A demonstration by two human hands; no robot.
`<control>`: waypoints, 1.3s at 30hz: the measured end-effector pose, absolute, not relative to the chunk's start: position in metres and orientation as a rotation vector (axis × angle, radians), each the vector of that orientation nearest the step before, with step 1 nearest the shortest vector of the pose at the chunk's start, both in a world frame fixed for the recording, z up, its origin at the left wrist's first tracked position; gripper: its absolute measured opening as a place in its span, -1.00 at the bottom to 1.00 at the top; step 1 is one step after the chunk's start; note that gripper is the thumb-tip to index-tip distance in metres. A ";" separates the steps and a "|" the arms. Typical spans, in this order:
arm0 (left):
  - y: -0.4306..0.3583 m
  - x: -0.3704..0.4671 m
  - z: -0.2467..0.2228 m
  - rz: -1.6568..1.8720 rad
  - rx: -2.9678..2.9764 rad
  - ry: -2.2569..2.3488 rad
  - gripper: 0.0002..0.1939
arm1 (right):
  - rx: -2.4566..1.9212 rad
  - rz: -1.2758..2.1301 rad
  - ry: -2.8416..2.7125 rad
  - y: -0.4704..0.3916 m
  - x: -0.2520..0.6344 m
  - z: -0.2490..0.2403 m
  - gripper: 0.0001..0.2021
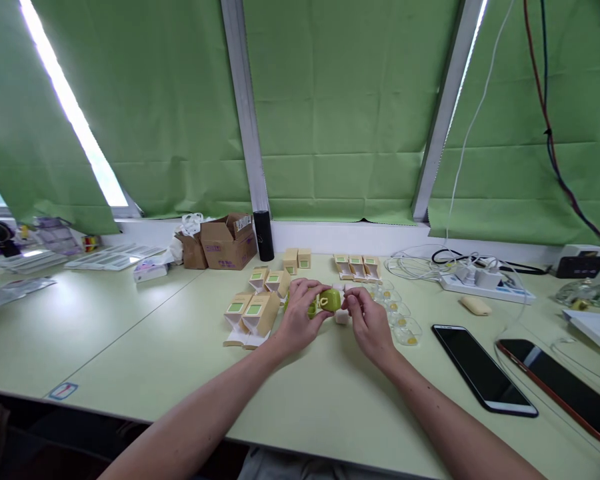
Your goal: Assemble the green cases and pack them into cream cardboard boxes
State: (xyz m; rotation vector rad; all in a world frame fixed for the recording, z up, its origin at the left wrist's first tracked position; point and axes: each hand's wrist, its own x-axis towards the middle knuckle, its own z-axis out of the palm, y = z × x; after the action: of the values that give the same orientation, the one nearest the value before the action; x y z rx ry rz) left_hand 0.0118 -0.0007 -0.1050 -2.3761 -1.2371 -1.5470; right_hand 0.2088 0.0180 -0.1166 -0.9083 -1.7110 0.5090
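Green case in left hand, right fingertips alongside

The left hand (300, 321) grasps a small green case (333, 301) between thumb and fingers, above the middle of the table (180, 360). The right hand (369, 325) is just right of it, thumb and forefinger drawn together — whether anything is pinched between them cannot be told. A small white item (342, 317), partly hidden, lies between the hands.

Left of the hands stand beige cartons (261, 313) with green labels; three more cartons (357, 267) stand at the far side. Clear plastic pieces (405, 330) with yellow spots lie right — beyond them, nearer, a black phone (483, 368).
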 end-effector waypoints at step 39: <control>0.018 0.007 -0.115 -2.528 -2.539 -1.519 -0.45 | -1.135 -0.338 -2.241 0.032 0.212 -0.133 -0.79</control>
State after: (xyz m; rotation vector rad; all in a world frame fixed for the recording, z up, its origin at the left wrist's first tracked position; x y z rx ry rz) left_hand 0.0069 0.0185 -0.1147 -2.5389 -1.5189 -2.5281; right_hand 0.2125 0.0323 -0.1332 -1.1347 -2.2413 -0.3385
